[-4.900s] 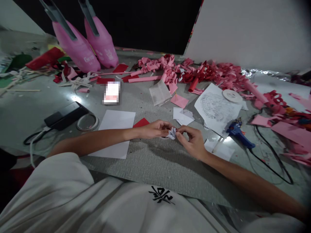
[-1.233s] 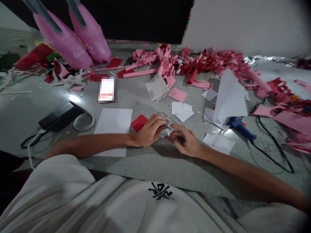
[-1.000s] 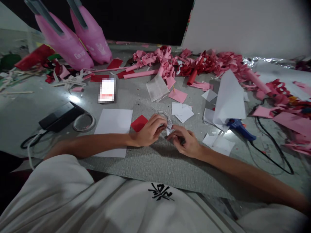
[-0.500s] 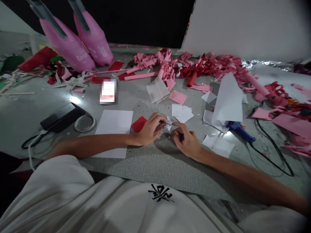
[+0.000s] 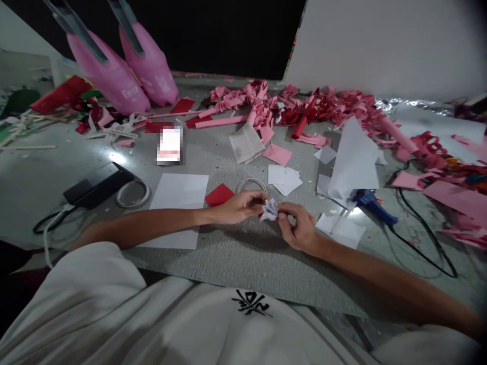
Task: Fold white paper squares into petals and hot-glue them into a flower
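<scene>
Between my two hands is a small white folded paper flower [image 5: 270, 209] with pointed petals, held just above the table. My left hand [image 5: 243, 207] pinches it from the left side. With thumb and forefinger, my right hand [image 5: 300, 225] grips its right edge. Right behind my left hand lies a roll of tape [image 5: 251, 182], its near part hidden by the fingers. A red paper square [image 5: 219, 194] rests left of it, beside a white sheet [image 5: 178, 190] that passes under my left forearm. Small white paper squares [image 5: 285, 178] lie just beyond my hands.
A blue glue gun [image 5: 375, 207] with a black cord lies at right near a propped white paper [image 5: 353, 162]. Pink and red paper scraps [image 5: 319, 109] line the back. Two pink bottles [image 5: 152, 76], a black box [image 5: 97, 185] and another tape roll [image 5: 133, 194] are at left.
Both hands have come slightly nearer to me and right, lifting the paper flower. The tape roll behind them now shows more. My right fingers have closed on the flower.
</scene>
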The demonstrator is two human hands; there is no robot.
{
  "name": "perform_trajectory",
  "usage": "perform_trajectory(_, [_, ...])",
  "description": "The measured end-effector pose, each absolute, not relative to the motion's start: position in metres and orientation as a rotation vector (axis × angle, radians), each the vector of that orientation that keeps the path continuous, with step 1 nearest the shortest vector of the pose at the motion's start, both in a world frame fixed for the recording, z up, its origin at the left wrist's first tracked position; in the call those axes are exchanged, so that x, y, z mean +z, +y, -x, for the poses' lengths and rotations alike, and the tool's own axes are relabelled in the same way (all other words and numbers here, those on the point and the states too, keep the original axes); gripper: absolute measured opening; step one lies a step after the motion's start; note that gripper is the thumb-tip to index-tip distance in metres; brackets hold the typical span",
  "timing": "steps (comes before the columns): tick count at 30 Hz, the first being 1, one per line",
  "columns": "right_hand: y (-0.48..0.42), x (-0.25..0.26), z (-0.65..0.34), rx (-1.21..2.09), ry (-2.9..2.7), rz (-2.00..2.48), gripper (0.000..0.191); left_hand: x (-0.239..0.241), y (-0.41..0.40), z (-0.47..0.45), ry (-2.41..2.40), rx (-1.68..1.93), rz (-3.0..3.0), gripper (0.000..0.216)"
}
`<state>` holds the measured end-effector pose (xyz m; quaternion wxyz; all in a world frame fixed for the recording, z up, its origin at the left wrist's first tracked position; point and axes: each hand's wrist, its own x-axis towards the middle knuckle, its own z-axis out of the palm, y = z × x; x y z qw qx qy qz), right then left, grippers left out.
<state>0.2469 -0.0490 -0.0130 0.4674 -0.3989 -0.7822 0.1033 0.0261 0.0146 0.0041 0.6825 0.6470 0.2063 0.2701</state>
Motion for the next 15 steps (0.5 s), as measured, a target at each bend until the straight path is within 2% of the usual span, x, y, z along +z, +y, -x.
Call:
perform_trajectory(10, [-0.0456,-0.0051,-0.2434,0.376,-1.949,1.076,0.021,0.0021,0.0207,-0.0296,0.463,0.591,-1.338,0.049])
perform_trajectory(15, [-0.0436,-0.0042,-0.2443,0.340,-2.000,1.013,0.015,-0.0014,0.0201,-0.0284,0.482,0.597,-1.356,0.048])
